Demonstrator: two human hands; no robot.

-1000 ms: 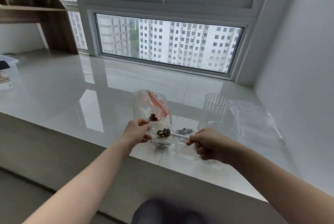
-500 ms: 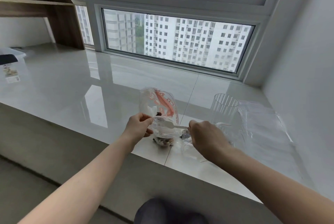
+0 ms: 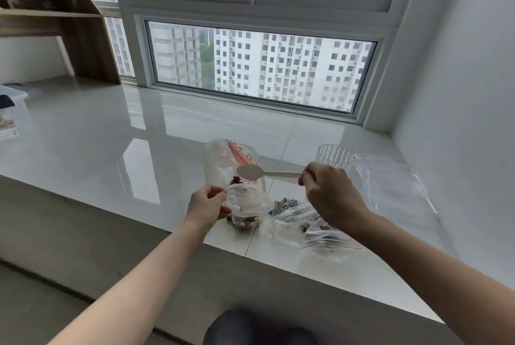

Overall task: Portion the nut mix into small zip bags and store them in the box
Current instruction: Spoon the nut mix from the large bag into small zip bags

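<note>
Zip bag (image 3: 246, 209) sits by ledge edge (image 3: 278, 257), pinched by left hand (image 3: 206, 205).

On the glossy white tiled worktop (image 3: 83, 155), the left hand (image 3: 207, 206) pinches the rim of a small clear zip bag (image 3: 245, 209) holding nuts at its bottom — the right hand (image 3: 330, 195) grips a pale spoon (image 3: 260, 172) above it. Two filled clear bags (image 3: 312, 226) lie beside, near a ribbed clear cup (image 3: 334, 156).
</note>
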